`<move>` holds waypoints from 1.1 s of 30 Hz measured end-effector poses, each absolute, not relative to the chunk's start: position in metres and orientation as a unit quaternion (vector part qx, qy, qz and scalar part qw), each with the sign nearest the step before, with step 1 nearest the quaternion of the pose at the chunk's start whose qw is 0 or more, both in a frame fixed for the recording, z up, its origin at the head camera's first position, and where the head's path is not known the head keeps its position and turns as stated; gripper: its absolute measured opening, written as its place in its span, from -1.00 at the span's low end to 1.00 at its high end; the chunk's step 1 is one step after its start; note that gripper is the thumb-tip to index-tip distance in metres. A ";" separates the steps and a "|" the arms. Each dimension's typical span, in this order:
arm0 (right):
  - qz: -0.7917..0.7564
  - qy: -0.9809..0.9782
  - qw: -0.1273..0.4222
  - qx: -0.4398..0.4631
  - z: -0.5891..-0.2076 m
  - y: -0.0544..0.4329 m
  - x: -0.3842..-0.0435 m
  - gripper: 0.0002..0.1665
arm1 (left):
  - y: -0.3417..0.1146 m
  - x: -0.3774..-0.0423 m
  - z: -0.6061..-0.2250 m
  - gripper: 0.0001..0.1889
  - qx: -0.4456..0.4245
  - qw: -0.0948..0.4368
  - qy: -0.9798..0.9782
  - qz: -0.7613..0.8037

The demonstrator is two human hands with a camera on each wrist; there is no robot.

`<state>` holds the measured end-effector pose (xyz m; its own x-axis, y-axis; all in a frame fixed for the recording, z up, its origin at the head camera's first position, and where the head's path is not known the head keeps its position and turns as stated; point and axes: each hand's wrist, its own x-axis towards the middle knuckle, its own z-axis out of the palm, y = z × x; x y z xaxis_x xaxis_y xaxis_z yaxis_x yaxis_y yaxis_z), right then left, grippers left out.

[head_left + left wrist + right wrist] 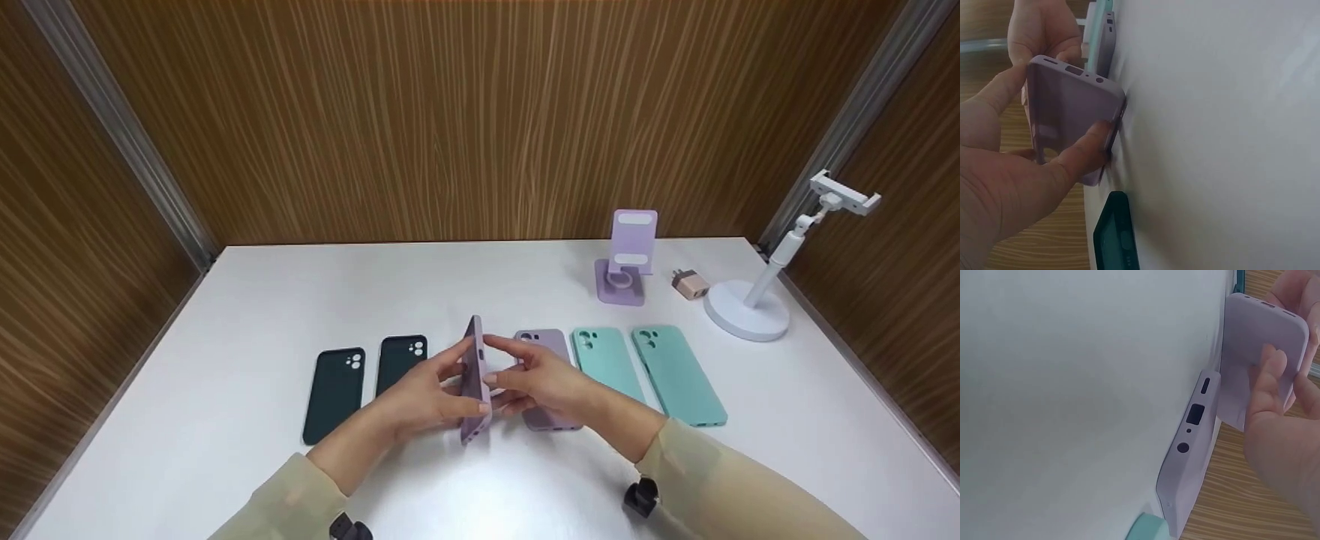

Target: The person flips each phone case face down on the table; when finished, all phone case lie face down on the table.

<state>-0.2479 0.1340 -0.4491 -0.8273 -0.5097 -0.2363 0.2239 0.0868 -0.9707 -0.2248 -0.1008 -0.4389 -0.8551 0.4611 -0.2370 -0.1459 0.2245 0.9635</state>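
Observation:
Both hands hold an empty light-purple phone case [475,390] on edge over the white table. My left hand [416,401] grips its left side; in the left wrist view the thumb lies on the inner face of the case [1061,101], beside the port cutouts. From the other side, my right hand [555,384] pinches the right edge, with fingertips against the smooth back of the case [1261,329] in the right wrist view. A second purple case [552,418] lies on the table, partly hidden under the right hand.
Two dark green phone cases [334,397] lie to the left, one partly behind the left hand. Two mint cases [679,375] lie to the right. Farther back stand a purple phone stand [631,240], a pink charger plug [690,284] and a white stand [746,319].

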 end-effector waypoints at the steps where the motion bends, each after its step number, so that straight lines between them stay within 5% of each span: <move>1: -0.669 0.682 0.277 -0.107 -0.449 0.134 -0.248 -0.09 | -0.101 -0.225 -0.438 0.15 0.107 0.250 0.741 0.614; 8: -0.655 0.693 0.274 -0.125 -0.450 0.135 -0.247 -0.13 | -0.102 -0.230 -0.438 0.14 0.092 0.265 0.717 0.638; 19: -0.603 0.738 0.234 -0.193 -0.451 0.130 -0.248 -0.12 | -0.096 -0.239 -0.442 -0.23 0.033 0.214 0.699 0.681; 33: -0.574 0.770 0.214 -0.179 -0.453 0.125 -0.245 -0.13 | -0.093 -0.239 -0.438 -0.21 0.003 0.169 0.730 0.662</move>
<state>-0.2452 0.1246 -0.4527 -0.8446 -0.5208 -0.1242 -0.0300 0.2775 -0.9603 -0.2386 -0.0926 -0.4380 -0.9430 0.2281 -0.2424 -0.2189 0.1233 0.9679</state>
